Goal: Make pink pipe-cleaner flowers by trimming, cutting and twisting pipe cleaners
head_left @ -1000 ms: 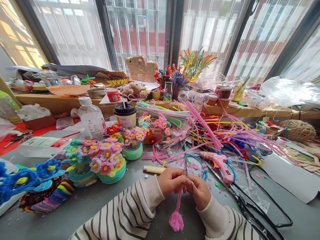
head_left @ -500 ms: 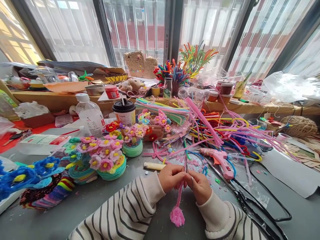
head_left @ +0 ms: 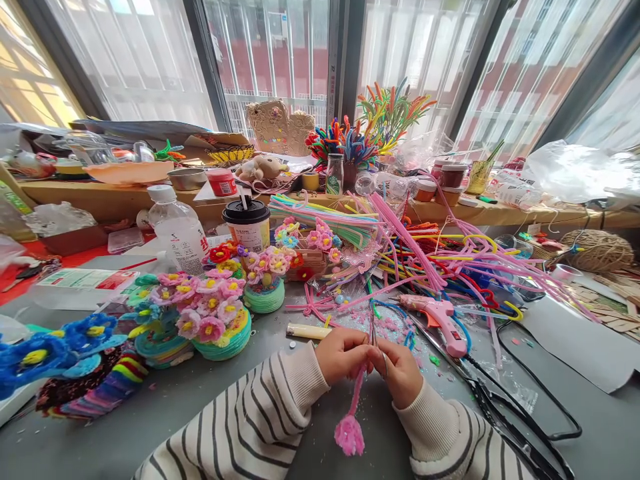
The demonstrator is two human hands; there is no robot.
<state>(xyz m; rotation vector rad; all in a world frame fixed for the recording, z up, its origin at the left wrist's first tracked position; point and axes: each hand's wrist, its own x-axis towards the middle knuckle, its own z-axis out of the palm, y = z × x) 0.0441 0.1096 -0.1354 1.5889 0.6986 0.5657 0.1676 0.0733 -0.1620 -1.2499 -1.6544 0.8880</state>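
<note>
A pink fuzzy stem with a round pink bloom [head_left: 349, 435] hangs down from between my hands, low over the grey table. My left hand [head_left: 343, 357] is closed in a pinch around the stem. Metal scissors [head_left: 373, 331] point away from me, their blades upright beside the upper part of the stem. The fingers of my right hand [head_left: 400, 370] are wrapped round the scissor handles, against my left fingertips. Pink fluff scraps [head_left: 393, 325] lie on the table just beyond both hands.
A pink glue gun [head_left: 440, 320] with a black cable lies at right. Pink flowers [head_left: 210, 303] in a pot, a bottle [head_left: 177, 230] and a lidded cup [head_left: 247, 227] stand left. Pink pipe cleaners [head_left: 410, 243] are heaped behind. White paper [head_left: 583, 343] lies far right.
The pink bloom has swung slightly to the left and turned a little. Both hands keep nearly the same place and grip.
</note>
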